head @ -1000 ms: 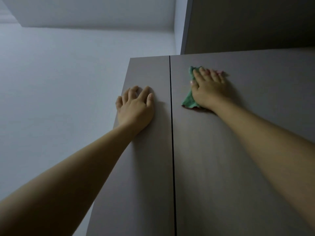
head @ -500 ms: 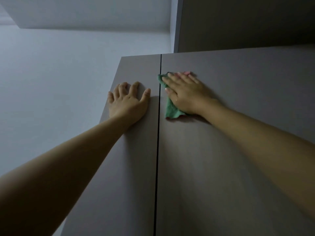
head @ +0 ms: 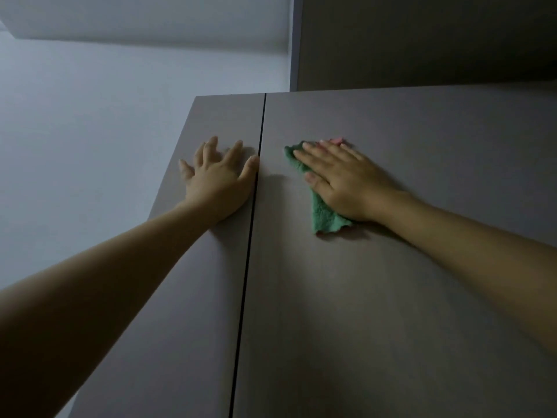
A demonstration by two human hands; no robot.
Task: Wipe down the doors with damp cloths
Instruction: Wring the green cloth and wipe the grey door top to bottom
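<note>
Right hand, fingers flat, presses green cloth on right door; left hand spread, bracing left door. Recommend even, overlapping strokes.

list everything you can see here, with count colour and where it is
doors: 2, grey-brown; narrow left door and wide right door, a dark seam between them
cloth: 1, green with a pink edge, flat on the right door near its top, under the right hand
upper panel: 1, dark grey-brown, above the doors on the right
wall: 1, pale, left of the doors
left hand: 1, flat on the left door beside the seam
right hand: 1, fingers straight, pressing the cloth
</note>
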